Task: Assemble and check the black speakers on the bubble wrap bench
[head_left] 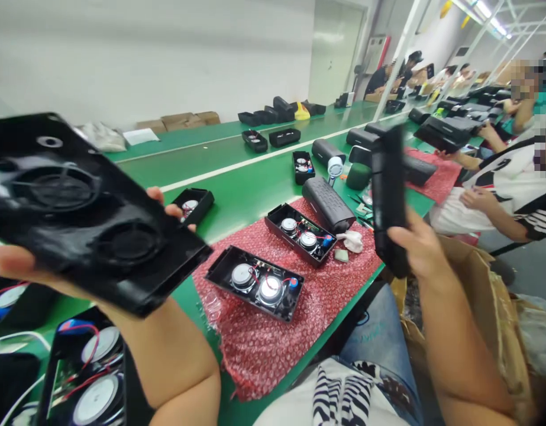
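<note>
My left hand (37,269) grips a black plastic speaker housing panel (90,219), raised at the left, with two round grille recesses facing me. Held upright on the right, a second black plastic housing part (388,195) is blurred and seen edge-on; my right hand (419,242) is closed around its lower end. Between my hands, two opened speaker housings (255,284) (299,234) lie on red bubble wrap (273,355), showing white round drivers, red wires and a blue component. A closed black speaker (328,204) rests behind them.
More opened housings (86,373) crowd the lower left. A white handheld fan (335,168) and a crumpled white wad (352,241) are near the wrap. A cardboard box (481,307) stands right of my legs. A co-worker (498,183) sits farther along the green bench (237,183).
</note>
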The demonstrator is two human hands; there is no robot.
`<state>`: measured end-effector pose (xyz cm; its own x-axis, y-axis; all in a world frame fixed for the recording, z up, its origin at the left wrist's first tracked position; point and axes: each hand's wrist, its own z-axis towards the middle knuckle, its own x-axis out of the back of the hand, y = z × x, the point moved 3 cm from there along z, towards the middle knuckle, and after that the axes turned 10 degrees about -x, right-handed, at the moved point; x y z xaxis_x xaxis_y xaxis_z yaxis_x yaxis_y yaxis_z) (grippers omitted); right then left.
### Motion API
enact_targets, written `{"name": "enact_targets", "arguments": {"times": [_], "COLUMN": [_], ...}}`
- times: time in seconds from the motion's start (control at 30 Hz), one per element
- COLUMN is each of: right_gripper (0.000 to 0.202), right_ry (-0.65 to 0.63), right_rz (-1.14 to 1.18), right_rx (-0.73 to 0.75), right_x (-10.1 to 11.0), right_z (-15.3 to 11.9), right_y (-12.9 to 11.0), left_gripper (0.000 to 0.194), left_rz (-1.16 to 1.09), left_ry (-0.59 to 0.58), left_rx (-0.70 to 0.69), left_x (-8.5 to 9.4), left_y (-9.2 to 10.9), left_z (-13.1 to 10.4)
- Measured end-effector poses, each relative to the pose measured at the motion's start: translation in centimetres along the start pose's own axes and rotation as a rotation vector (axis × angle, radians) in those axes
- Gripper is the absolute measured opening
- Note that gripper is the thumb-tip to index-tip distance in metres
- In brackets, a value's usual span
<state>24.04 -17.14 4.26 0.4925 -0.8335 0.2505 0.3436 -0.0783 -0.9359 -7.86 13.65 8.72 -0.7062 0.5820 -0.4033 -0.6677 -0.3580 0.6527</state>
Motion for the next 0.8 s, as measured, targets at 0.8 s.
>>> {"name": "enact_targets", "arguments": {"times": [0.8], "right_gripper": [0.084], "right_ry": [-0.343], "right_rz": [-1.387], "right_rx": [-0.013], "right_x": [-16.5], "right_z": [3.0], "right_y": [2.7], "left_gripper": [0.062], "left_rz": [0.230], "left_ry": [0.290], "left_rx": [-0.240], "left_x": [1.9], "left_y": [3.4], "left_z": [-0.9]}}
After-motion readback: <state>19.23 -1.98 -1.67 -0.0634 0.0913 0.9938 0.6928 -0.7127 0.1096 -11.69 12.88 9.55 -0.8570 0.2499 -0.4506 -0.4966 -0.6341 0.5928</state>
